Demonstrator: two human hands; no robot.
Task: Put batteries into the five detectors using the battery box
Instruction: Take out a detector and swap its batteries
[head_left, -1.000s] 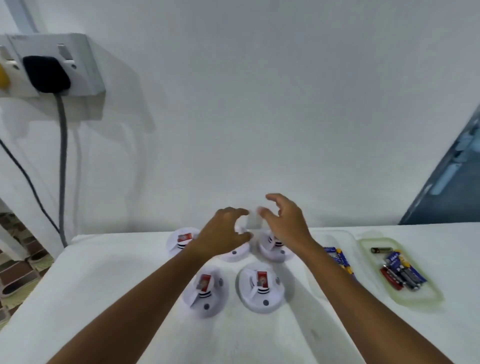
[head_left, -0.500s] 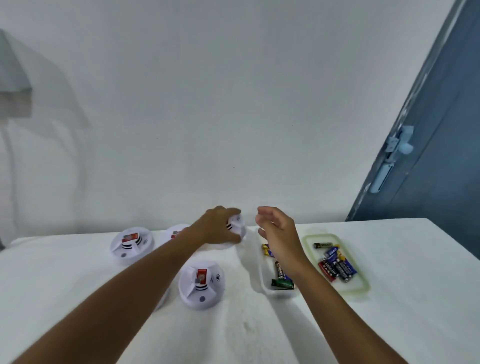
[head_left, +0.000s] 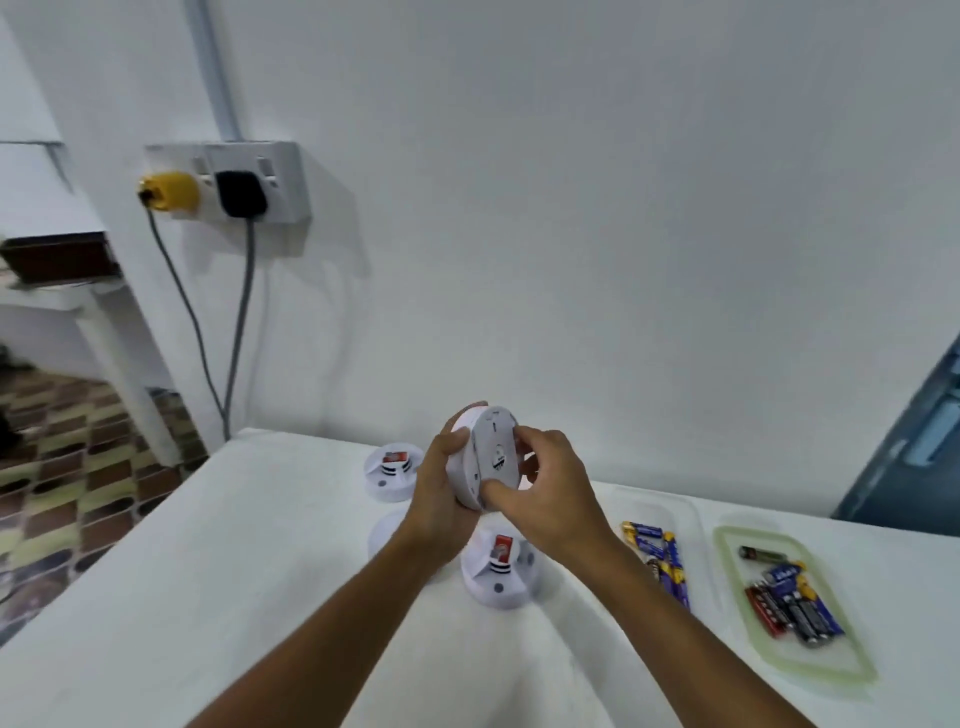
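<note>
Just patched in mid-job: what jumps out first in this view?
Dead centre, both hands hold a white detector up off the table, its back plate facing the camera: left hand round the rim, right hand on the back. Below them more detectors sit on the table. At right, two trays hold loose batteries.

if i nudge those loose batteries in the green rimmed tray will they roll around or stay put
The batteries are round cylinders lying flat, so a nudge would probably roll them sideways. The green-rimmed tray has a raised edge that should likely stop them. They lie packed side by side, so they may just jostle.
</note>
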